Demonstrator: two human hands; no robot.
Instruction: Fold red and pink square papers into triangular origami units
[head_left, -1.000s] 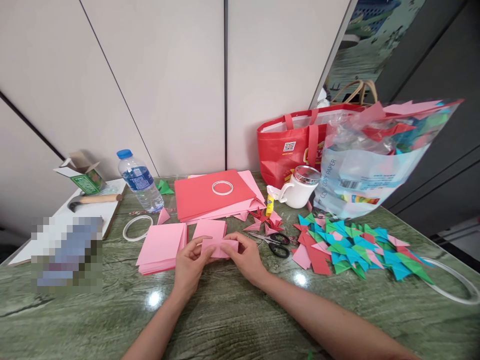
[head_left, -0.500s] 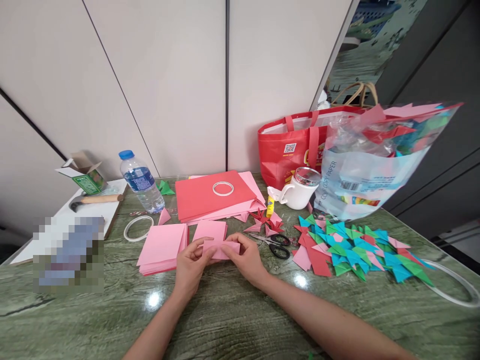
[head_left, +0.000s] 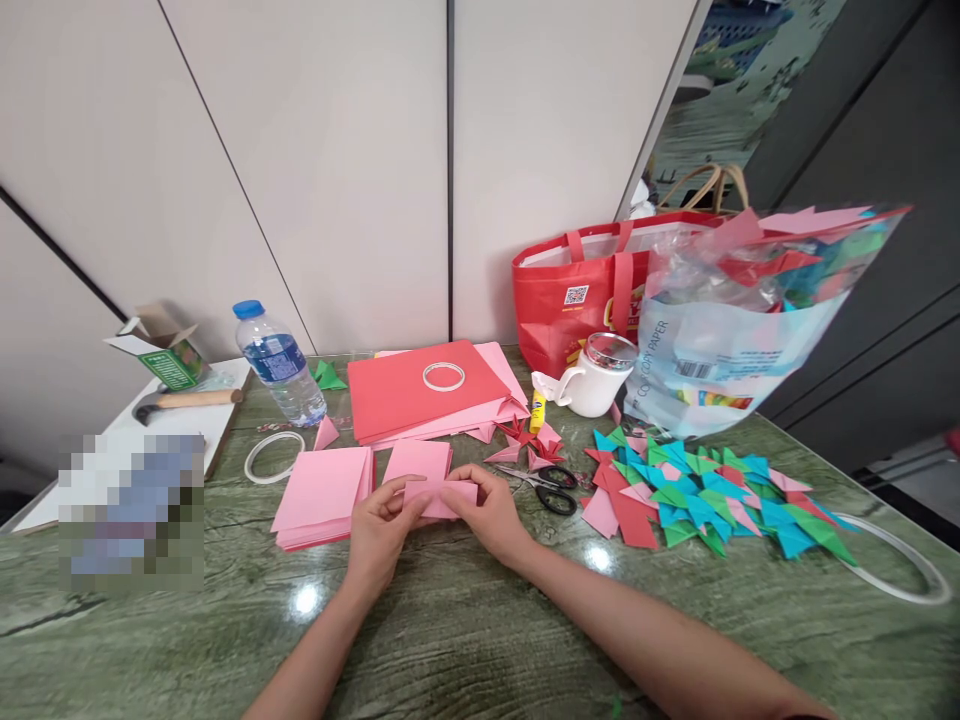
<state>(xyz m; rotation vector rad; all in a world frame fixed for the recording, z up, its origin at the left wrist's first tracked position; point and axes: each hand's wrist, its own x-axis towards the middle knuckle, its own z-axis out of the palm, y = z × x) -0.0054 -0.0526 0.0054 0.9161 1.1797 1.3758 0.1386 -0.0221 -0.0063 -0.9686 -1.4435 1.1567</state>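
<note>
Between my two hands is a small folded piece of pink paper (head_left: 459,493), held level just above the table. My left hand (head_left: 381,525) pinches its left end with thumb and fingers. The right end is gripped the same way by my right hand (head_left: 491,515). Right behind the held piece lies a small stack of pink paper (head_left: 417,460). A larger stack of pink squares (head_left: 322,490) lies beside my left hand. Scissors with black handles (head_left: 551,488) rest to the right of my right hand, near several folded pink and red paper pieces (head_left: 525,437).
Behind lie red sheets (head_left: 420,395) with a roll of tape (head_left: 443,376) on top. A water bottle (head_left: 279,365) and a hammer (head_left: 187,400) are at left. A white mug (head_left: 598,380), red bag (head_left: 547,310), plastic bag (head_left: 720,350) and coloured paper pile (head_left: 697,495) occupy the right.
The whole view has shifted slightly, so things appear a little further left. Both hands keep nearly the same grip on the pink paper.
</note>
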